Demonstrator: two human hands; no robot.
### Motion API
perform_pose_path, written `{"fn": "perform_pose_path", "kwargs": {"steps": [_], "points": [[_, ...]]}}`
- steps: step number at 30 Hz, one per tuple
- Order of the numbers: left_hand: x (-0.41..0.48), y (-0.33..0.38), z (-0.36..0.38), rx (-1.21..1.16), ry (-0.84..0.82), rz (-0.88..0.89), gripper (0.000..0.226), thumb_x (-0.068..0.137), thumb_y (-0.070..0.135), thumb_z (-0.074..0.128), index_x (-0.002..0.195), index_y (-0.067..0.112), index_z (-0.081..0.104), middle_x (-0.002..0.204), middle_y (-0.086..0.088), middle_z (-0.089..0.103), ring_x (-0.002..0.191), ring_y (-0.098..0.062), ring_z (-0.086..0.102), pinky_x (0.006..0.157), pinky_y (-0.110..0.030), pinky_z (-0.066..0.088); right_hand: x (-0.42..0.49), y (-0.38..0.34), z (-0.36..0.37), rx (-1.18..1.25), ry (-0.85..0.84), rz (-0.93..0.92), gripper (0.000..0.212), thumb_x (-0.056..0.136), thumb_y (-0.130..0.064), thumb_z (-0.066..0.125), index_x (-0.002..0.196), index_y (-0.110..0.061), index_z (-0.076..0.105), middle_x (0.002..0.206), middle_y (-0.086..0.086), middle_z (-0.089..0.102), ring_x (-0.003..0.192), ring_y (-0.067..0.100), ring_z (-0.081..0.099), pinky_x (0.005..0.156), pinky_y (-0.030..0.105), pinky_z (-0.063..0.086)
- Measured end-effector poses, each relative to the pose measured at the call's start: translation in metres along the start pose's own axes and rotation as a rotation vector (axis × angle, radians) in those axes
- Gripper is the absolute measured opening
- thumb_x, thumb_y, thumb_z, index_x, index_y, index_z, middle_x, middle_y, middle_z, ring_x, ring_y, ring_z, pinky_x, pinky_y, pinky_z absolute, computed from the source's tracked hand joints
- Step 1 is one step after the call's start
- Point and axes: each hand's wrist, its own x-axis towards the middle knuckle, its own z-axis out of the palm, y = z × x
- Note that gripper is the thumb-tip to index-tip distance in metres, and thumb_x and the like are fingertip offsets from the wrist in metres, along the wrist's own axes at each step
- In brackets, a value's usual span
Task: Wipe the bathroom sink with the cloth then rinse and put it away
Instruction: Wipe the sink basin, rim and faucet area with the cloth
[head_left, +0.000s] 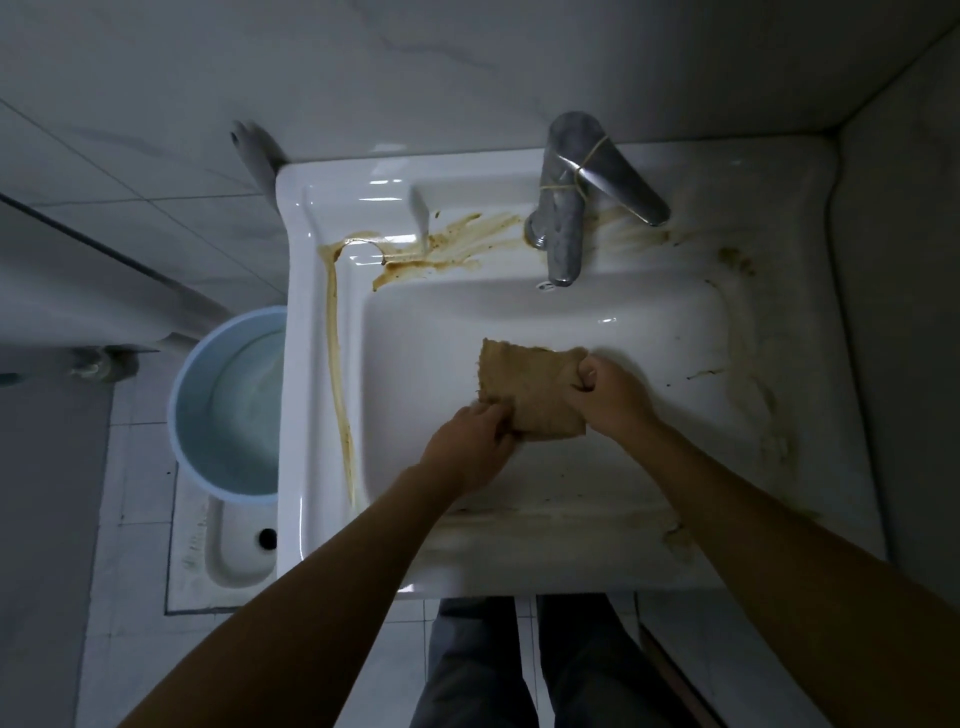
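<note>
A brown, dirty cloth (524, 387) is held spread over the middle of the white sink basin (415, 332). My left hand (470, 447) pinches its lower left edge. My right hand (605, 389) grips its upper right corner in a fist. Brown stains (447, 247) streak the sink's back ledge, and a thin brown line (337, 364) runs down the left rim. Fainter smears cover the right rim (753, 374) and the front rim. A metal tap (563, 218) stands at the back with its spout over the basin, and no water runs from it.
A pale blue bucket (228, 400) holding water stands on the floor left of the sink. A floor drain (267, 538) lies below it. Tiled walls close in behind and on the right. My legs show under the sink's front edge.
</note>
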Motion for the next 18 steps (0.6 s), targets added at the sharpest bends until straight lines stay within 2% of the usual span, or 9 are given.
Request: {"fn": "perform_pose_path", "kwargs": {"steps": [4,6,9,11,13,15,18], "points": [[0.004,0.024,0.011,0.008,-0.071,0.039,0.045,0.104,0.042,0.043,0.141,0.018,0.049,0.140,-0.012,0.056,0.121,-0.032,0.055,0.102,-0.042,0.048,-0.005,0.016,-0.022,0.002,0.044,0.016,0.011,0.090,-0.024,0.068,0.089,-0.016,0.060,0.076,-0.003,0.060,0.072,0.017,0.057,0.056,0.021,0.038],[0.004,0.027,0.011,0.008,-0.072,0.037,0.042,0.104,0.042,0.042,0.138,0.018,0.051,0.137,-0.012,0.058,0.118,-0.033,0.057,0.100,-0.043,0.049,-0.006,0.013,-0.021,-0.018,0.070,-0.018,0.012,0.090,-0.024,0.067,0.094,-0.013,0.063,0.079,0.001,0.063,0.073,0.019,0.058,0.055,0.020,0.036],[-0.001,0.016,0.004,0.040,-0.001,0.035,0.038,0.104,0.043,0.040,0.129,0.019,0.056,0.126,-0.009,0.064,0.109,-0.031,0.062,0.094,-0.044,0.052,-0.007,-0.009,-0.015,0.104,0.037,-0.118,0.016,0.089,-0.026,0.069,0.103,-0.018,0.068,0.086,0.000,0.069,0.075,0.017,0.063,0.062,0.025,0.048],[-0.008,0.001,-0.005,0.110,0.060,0.015,0.040,0.104,0.041,0.040,0.135,0.020,0.056,0.130,-0.007,0.063,0.112,-0.029,0.061,0.096,-0.042,0.051,-0.007,-0.024,-0.009,0.161,-0.058,-0.130,0.021,0.088,-0.027,0.071,0.108,-0.022,0.071,0.090,-0.006,0.070,0.073,0.010,0.065,0.065,0.026,0.052],[-0.015,-0.015,-0.015,0.198,0.096,-0.006,0.043,0.104,0.039,0.039,0.139,0.020,0.054,0.135,-0.006,0.061,0.116,-0.027,0.059,0.097,-0.040,0.049,-0.005,-0.029,-0.002,0.107,-0.093,-0.092,0.020,0.089,-0.028,0.070,0.108,-0.023,0.072,0.092,-0.006,0.071,0.068,0.010,0.065,0.064,0.027,0.054],[-0.022,-0.028,-0.023,0.249,0.110,-0.019,0.044,0.104,0.039,0.038,0.141,0.019,0.053,0.136,-0.006,0.061,0.116,-0.025,0.059,0.096,-0.038,0.049,-0.001,-0.027,0.004,-0.019,-0.023,-0.031,0.016,0.088,-0.030,0.069,0.102,-0.021,0.070,0.090,-0.002,0.073,0.074,0.018,0.069,0.069,0.031,0.057],[-0.026,-0.038,-0.023,0.287,0.123,-0.002,0.043,0.104,0.040,0.039,0.139,0.019,0.055,0.133,-0.005,0.063,0.114,-0.024,0.060,0.096,-0.037,0.050,0.002,-0.018,0.015,-0.138,0.011,0.073,0.027,0.088,-0.035,0.069,0.103,-0.013,0.062,0.090,0.002,0.066,0.085,0.025,0.066,0.073,0.034,0.052]]}}
